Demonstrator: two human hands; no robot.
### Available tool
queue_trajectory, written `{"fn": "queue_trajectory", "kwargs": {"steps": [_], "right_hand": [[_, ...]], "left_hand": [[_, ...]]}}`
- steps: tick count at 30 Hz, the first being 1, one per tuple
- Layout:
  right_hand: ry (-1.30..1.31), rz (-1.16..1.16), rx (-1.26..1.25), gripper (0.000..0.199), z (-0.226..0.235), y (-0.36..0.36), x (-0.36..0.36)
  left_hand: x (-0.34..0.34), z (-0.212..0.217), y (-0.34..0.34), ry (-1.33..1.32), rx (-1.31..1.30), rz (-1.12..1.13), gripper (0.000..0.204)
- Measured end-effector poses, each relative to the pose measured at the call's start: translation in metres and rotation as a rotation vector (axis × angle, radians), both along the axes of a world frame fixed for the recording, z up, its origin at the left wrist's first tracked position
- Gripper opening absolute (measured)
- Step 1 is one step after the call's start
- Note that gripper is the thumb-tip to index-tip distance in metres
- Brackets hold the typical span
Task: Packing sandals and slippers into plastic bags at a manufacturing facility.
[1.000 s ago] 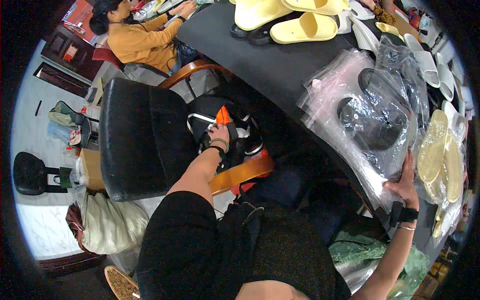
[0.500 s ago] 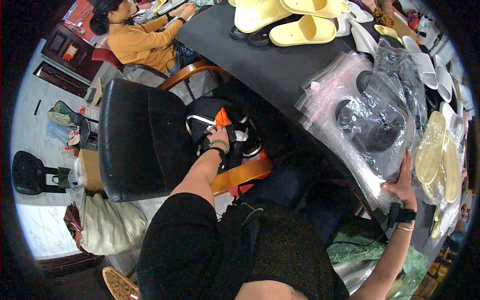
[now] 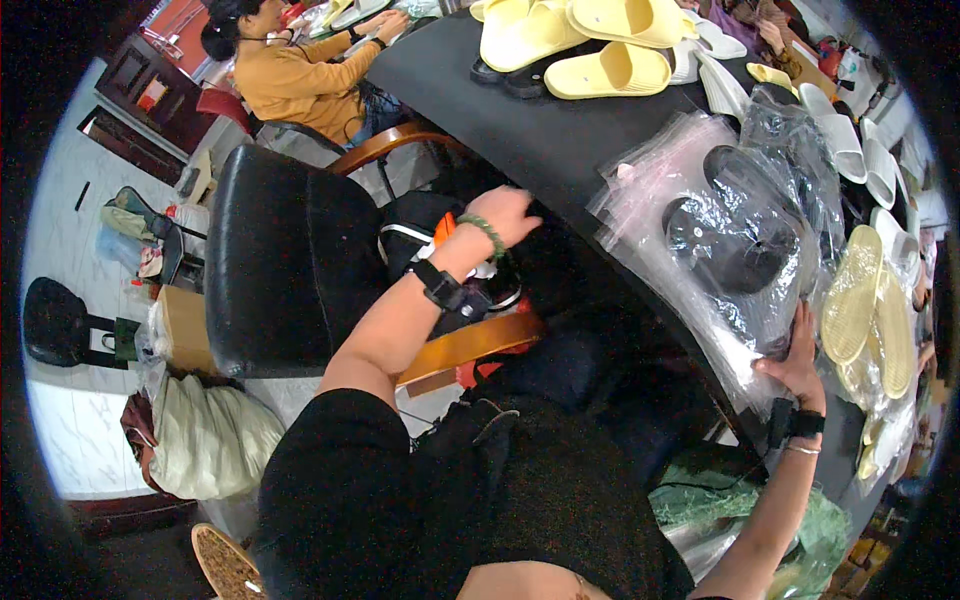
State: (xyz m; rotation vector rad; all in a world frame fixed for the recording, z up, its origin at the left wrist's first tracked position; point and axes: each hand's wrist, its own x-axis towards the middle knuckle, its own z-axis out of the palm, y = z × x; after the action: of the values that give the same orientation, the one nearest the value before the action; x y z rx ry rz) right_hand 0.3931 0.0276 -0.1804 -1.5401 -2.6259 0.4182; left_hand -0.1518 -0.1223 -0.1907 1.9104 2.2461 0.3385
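Left hand (image 3: 505,215) has moved off the orange item (image 3: 443,229) beside the table (image 3: 540,135), toward the table's edge; fingers curled, contents, if any, cannot be told. Right hand (image 3: 797,368) is spread against the bags (image 3: 650,190), nothing visibly gripped. Bags and black slippers (image 3: 735,255) lie on the table, near its edge. Assessed risk: slick film under uneven right-hand pressure could slide, carrying the slippers off the table.
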Motion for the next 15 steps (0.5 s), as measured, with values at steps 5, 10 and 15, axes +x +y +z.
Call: {"fn": "queue_trajectory", "kwargs": {"steps": [5, 10, 15], "right_hand": [[0.04, -0.002, -0.011, 0.147, 0.003, -0.007, 0.0], [0.057, 0.024, 0.025, 0.144, 0.011, -0.01, -0.014], [0.049, 0.093, 0.243, 0.133, 0.032, -0.028, -0.004]], "left_hand": [[0.126, 0.075, 0.017, -0.28, 0.82, -0.459, 0.04], [0.217, 0.045, 0.038, -0.175, 0.684, -0.611, 0.064], [0.25, 0.027, 0.069, -0.127, 0.444, -0.58, 0.076]]}}
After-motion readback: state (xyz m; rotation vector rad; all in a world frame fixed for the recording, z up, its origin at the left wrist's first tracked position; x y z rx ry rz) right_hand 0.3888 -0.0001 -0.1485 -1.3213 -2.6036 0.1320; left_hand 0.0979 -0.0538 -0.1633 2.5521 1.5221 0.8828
